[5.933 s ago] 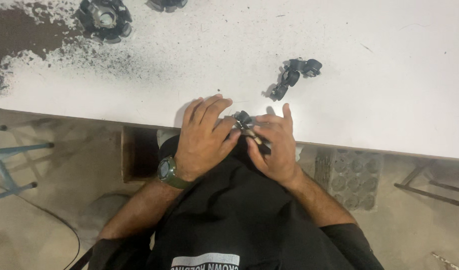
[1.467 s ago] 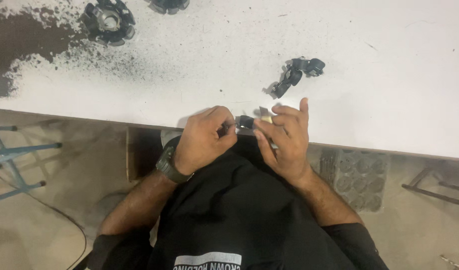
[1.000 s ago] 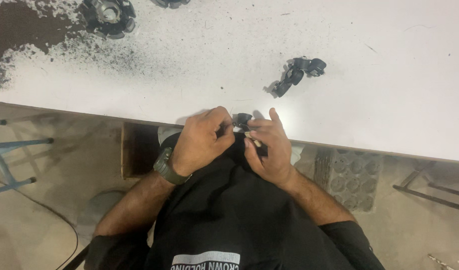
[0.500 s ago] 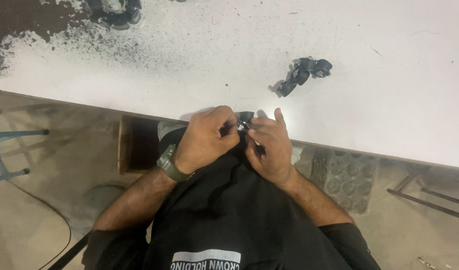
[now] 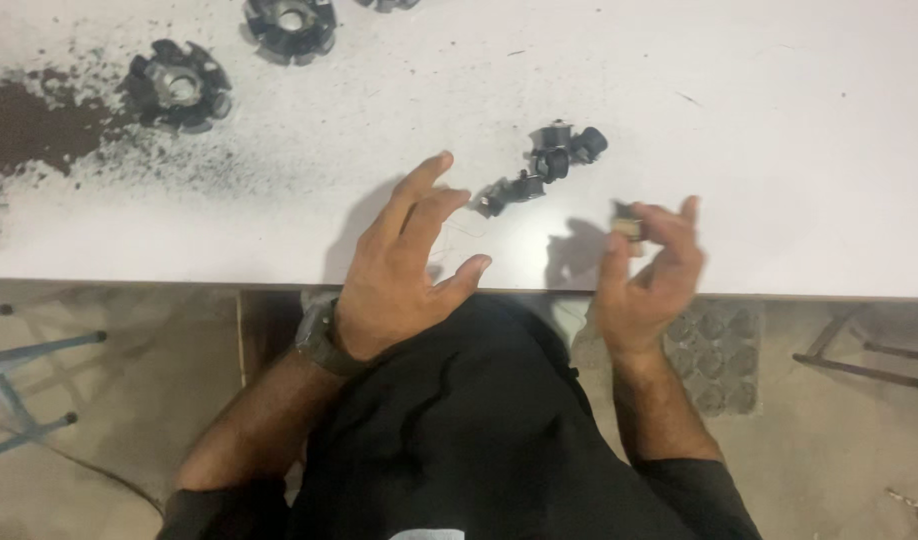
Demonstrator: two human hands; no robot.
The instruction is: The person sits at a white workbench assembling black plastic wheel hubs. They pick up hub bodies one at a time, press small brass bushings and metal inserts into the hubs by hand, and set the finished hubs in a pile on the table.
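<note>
Small dark part (image 5: 627, 222) now pinched in right hand (image 5: 647, 270) fingertips, held just above white table (image 5: 829, 120) near its front edge. 0.5 s ago both hands were clasped together on it w/ a thin tool; now they've split. Left hand (image 5: 404, 265) spread, empty, fingers reaching toward cluster of black fittings (image 5: 549, 165), not touching. Looks like one piece finished, next pickup starting

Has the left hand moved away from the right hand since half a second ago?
Yes. The left hand has opened and spread apart from the right hand, reaching toward the small black parts.
</note>
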